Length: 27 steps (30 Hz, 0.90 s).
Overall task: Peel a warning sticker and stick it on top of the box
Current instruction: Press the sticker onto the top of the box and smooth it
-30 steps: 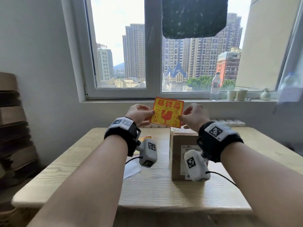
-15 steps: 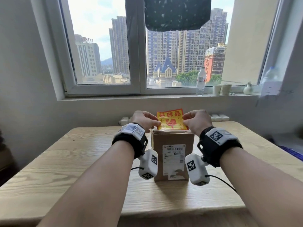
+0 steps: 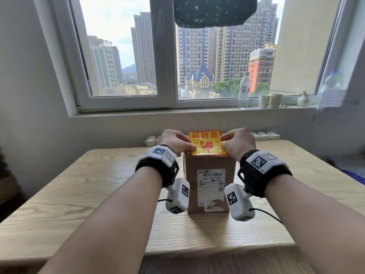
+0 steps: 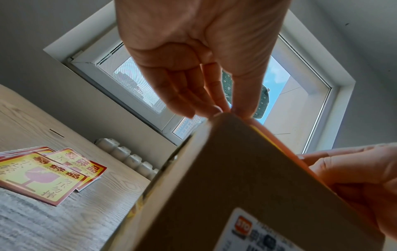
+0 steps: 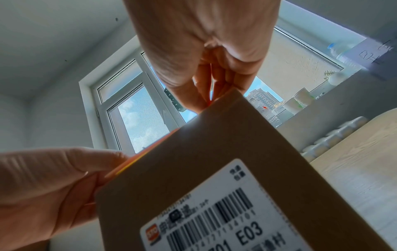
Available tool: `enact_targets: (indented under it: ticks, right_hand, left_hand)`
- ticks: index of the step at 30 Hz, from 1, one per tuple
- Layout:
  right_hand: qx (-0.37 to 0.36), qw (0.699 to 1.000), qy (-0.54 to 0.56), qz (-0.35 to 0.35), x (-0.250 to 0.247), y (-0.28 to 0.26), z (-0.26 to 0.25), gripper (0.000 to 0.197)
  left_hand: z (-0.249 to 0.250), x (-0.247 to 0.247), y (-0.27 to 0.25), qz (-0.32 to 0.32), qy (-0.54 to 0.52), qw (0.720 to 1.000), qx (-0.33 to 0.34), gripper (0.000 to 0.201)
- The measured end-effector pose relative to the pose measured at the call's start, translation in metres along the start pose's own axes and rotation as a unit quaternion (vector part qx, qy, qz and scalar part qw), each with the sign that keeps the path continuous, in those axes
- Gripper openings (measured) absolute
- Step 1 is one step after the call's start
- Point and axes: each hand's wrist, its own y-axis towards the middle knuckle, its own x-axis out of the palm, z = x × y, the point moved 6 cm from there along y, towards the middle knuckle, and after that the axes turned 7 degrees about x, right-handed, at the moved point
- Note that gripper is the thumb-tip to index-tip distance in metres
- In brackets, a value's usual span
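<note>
Both hands hold the sticker [image 3: 206, 143] over the top of the box [image 3: 209, 180].

The left hand [image 3: 175, 142] pinches the sticker's left edge and the right hand [image 3: 238, 142] pinches its right edge, fingers curled. The sticker's near edge meets the box's top front edge; whether the rest lies flat cannot be told. The box stands upright on the table [image 3: 98, 194], label [image 3: 211, 186] facing the person. More stickers [image 4: 43, 173] lie on the table left of the box.

Head view looks down; both wrist views look up, sharing the box [image 3: 209, 175].
</note>
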Motion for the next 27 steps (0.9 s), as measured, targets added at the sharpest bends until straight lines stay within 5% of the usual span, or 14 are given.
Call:
enact_targets:
  ticks: [15,21,27]
  right_hand:
    - [-0.028,0.999,-0.037,-0.003,0.0,-0.005,-0.004,0.019]
    - [-0.062,0.994,-0.079,-0.037,0.006,-0.015,-0.007,0.047]
    - [-0.039,0.994,-0.09,-0.041,0.008,-0.017,0.001,0.054]
  left_hand:
    - [0.004,0.005,0.001,-0.004,0.086,0.996,0.025,0.032]
    - [0.012,0.011,-0.01,-0.003,0.149,0.988,0.05,0.056]
    - [0.004,0.011,-0.013,-0.025,0.14,0.99,0.02,0.061]
